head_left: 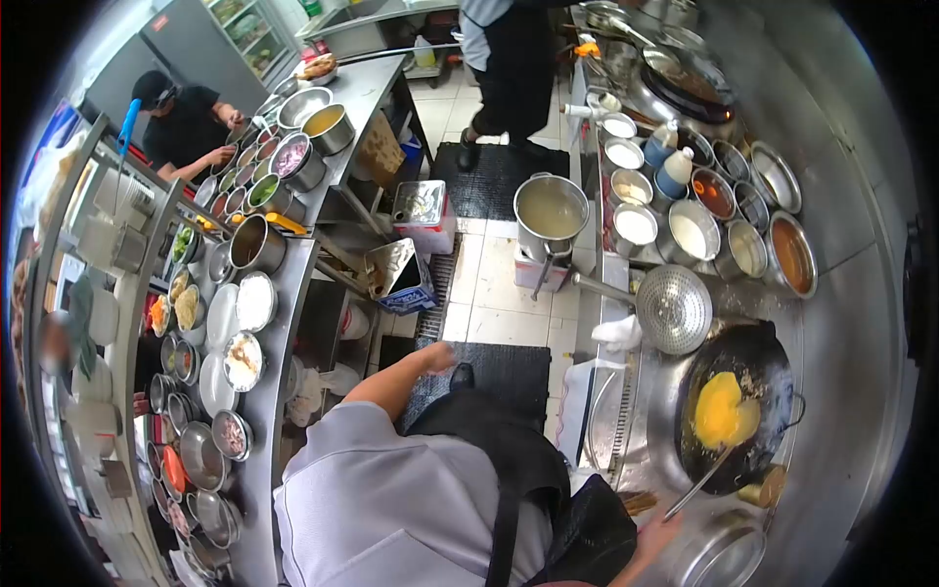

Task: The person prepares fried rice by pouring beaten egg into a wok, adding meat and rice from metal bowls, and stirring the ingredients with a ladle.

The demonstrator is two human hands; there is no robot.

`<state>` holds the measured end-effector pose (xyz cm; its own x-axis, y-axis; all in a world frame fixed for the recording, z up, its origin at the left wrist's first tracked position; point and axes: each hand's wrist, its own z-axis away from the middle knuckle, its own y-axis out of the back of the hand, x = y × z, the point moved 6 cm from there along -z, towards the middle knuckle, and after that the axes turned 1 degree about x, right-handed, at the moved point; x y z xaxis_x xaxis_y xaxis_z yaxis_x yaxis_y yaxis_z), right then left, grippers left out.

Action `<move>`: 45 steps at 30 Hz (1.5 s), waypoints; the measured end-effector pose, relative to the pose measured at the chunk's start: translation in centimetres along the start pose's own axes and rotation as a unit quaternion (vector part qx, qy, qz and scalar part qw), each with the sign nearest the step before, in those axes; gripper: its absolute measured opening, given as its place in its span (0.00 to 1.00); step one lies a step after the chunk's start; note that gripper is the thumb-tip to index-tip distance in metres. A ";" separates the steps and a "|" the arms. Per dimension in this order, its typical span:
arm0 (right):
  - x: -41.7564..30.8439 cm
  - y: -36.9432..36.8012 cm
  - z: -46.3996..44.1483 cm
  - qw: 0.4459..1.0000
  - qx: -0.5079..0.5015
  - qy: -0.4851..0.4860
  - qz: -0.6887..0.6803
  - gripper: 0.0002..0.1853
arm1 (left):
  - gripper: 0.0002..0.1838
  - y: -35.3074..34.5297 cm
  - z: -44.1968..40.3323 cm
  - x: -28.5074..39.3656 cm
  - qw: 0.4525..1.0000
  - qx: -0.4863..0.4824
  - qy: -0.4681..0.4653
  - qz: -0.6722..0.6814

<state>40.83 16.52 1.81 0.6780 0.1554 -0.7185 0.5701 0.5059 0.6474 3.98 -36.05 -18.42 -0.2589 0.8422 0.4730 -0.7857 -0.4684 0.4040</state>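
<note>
One ladle, clock from frame centre: handle at 5, working end in the wok at 4. Your right hand wraps the handle's end, a sound place to hold; should be light, stiff, slick if greasy. Thin grey metal shaft, running into the yellow mix. Your left hand, 7 o'clock, is blurred; can't tell finger state.
</note>
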 end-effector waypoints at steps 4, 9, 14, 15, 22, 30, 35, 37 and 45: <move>-0.5 0.3 1.1 0.974 0.089 0.052 0.199 0.28 | 0.11 2.6 3.7 -7.1 0.975 0.104 0.142 0.134; 1.7 0.5 0.1 0.935 0.183 0.095 0.290 0.41 | 0.10 4.6 0.9 -15.6 0.956 0.124 0.166 0.210; -8.4 -0.4 0.1 0.811 0.339 0.260 0.400 0.42 | 0.07 13.2 -3.5 -15.0 0.930 0.144 0.067 0.333; -15.9 -3.0 1.2 0.843 0.304 0.238 0.375 0.36 | 0.06 15.8 -4.3 -13.9 0.924 0.141 0.045 0.353; -33.4 -23.7 -5.1 0.934 -0.004 0.238 0.265 0.31 | 0.15 38.7 -8.2 -9.6 0.716 0.259 -0.146 0.631; -35.6 -37.8 -6.7 0.916 -0.183 0.224 0.279 0.33 | 0.47 57.7 -8.4 -9.6 0.490 0.176 -0.221 0.825; -35.6 -45.8 -8.0 0.868 -0.294 0.240 0.320 0.31 | 0.56 61.8 -10.0 -11.2 0.395 0.064 -0.225 0.888; -36.0 -49.8 -8.3 0.837 -0.334 0.267 0.341 0.31 | 0.56 62.8 -11.4 -12.5 0.343 0.053 -0.205 0.915; -45.8 -64.5 -8.3 0.718 -0.502 0.353 0.328 0.29 | 0.40 64.4 -12.4 -15.3 0.395 0.174 -0.227 0.873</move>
<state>-30.85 -16.24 -9.15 0.0408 0.8525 -0.5211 -0.6264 0.4281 0.6514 -49.69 -75.78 -9.34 -0.0467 -0.9437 0.3275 0.5133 -0.3039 -0.8026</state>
